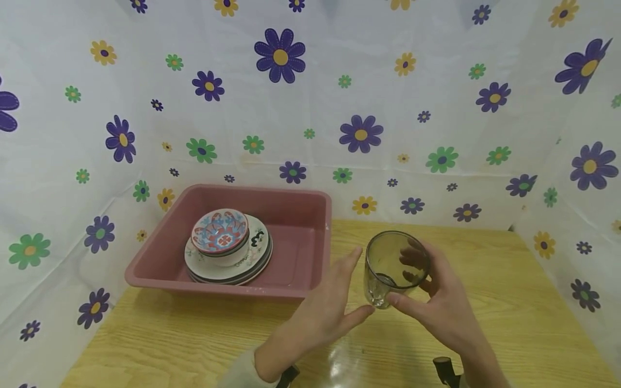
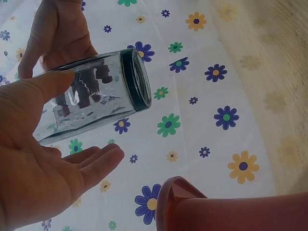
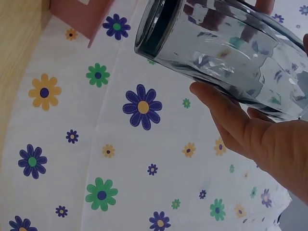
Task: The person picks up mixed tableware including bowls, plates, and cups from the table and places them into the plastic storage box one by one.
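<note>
A clear drinking glass (image 1: 383,264) with a greyish tint is held above the wooden table, its mouth turned up toward the head camera. My right hand (image 1: 446,302) grips it from the right, thumb in front and fingers behind the wall. On the other side, my left hand (image 1: 327,304) is spread with fairly straight fingers, its thumb tip close to the glass's base. In the left wrist view the left thumb overlaps the glass (image 2: 96,96); whether it touches is unclear. The right wrist view shows the glass (image 3: 231,53) tilted, resting against the right hand's fingers.
Left of the hands, a pink plastic basin (image 1: 218,290) stands on the table (image 1: 509,312). Inside it are stacked plates (image 1: 259,253) with patterned bowls (image 1: 220,231) on top. A white flower-print sheet (image 1: 315,97) hangs behind and at both sides.
</note>
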Motion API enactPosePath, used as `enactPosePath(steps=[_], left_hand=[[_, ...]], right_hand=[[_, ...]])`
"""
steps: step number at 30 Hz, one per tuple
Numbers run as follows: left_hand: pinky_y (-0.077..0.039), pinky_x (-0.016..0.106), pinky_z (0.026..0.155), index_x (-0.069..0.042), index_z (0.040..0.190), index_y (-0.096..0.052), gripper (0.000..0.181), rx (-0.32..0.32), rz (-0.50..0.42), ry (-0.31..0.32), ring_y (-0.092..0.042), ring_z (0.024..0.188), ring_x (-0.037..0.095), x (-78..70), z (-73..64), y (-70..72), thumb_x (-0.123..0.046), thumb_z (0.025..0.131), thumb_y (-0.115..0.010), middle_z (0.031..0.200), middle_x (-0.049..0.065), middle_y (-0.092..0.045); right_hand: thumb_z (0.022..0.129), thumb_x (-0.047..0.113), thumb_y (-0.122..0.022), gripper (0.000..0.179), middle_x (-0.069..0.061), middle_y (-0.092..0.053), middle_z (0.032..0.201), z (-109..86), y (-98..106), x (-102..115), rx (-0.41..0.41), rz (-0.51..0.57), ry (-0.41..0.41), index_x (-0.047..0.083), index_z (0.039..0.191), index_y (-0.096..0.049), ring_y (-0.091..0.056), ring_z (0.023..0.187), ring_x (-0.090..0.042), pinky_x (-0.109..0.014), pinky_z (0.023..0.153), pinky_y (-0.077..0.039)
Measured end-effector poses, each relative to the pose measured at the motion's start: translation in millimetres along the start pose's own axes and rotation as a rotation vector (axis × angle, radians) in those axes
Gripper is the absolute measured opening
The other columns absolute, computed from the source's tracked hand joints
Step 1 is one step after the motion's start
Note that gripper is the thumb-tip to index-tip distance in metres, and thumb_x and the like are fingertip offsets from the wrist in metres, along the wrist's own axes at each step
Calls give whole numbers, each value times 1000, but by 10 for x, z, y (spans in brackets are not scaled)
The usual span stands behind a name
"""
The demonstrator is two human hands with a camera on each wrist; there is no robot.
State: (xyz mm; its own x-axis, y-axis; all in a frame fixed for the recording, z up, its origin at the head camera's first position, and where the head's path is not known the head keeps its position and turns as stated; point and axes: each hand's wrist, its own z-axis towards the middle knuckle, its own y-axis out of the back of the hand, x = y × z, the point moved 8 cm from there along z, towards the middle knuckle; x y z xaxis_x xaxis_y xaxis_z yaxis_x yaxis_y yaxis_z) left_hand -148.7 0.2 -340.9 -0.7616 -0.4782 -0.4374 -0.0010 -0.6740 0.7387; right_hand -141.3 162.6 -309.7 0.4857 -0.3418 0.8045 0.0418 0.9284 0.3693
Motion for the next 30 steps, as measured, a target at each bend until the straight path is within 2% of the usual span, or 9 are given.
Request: enactPosePath(steps=[6,9,12,15,18,23,25,30], left_hand=[[-37,41,114,-5,157,-9,99,-29,-57,-11,-41,138,26,-13,7,7,-26,88,-77,148,16,-41],[-40,42,112,-8,158,-6,102,-28,-98,12,-41,139,25,5,5,7,-30,88,-77,150,16,-39],[-44,39,108,-9,158,-3,105,-27,-142,29,-41,139,26,23,3,1,-31,87,-77,154,18,-33],[-45,33,107,-9,158,-1,106,-28,-197,28,-43,138,26,31,3,-6,-27,87,-78,155,18,-31],[-44,32,107,-9,157,0,109,-27,-233,41,-46,136,26,48,-4,-10,-22,85,-80,153,18,-36],[-46,37,106,-11,157,0,113,-27,-252,79,-54,129,30,82,-20,3,-18,82,-83,148,21,-43],[-47,38,105,-9,157,-1,113,-40,-258,62,-54,128,31,81,-16,24,-14,80,-84,147,21,-43],[-48,36,104,-3,155,-8,111,-95,-252,-37,-54,126,31,51,17,106,-6,76,-86,146,20,-44]], right_hand=[[74,-2,-84,87,-10,-54,134,-26,-119,-7,57,8,-18,14,147,-41,-55,120,-14,-24,93,-52],[74,1,-85,87,-9,-53,135,-35,-149,-24,71,-8,-33,15,147,-40,-54,120,-14,-28,94,-52],[73,4,-87,89,-9,-53,136,-34,-170,-36,80,-20,-38,15,147,-40,-53,120,-14,-36,95,-53],[72,7,-88,91,-7,-53,136,-28,-193,-32,90,-38,-27,17,148,-40,-53,120,-16,-43,95,-53],[72,7,-89,91,-4,-53,137,-23,-215,-19,95,-40,-13,20,148,-40,-53,120,-18,-42,95,-53],[73,7,-88,90,-1,-51,141,-10,-252,1,101,-20,2,22,148,-41,-51,125,-17,-44,98,-51],[74,6,-87,90,-1,-51,142,-6,-264,6,103,-12,6,22,149,-41,-50,126,-17,-44,99,-50],[75,5,-86,93,-5,-51,144,-15,-273,-10,97,-7,-12,22,152,-37,-51,128,-15,-25,101,-47]])
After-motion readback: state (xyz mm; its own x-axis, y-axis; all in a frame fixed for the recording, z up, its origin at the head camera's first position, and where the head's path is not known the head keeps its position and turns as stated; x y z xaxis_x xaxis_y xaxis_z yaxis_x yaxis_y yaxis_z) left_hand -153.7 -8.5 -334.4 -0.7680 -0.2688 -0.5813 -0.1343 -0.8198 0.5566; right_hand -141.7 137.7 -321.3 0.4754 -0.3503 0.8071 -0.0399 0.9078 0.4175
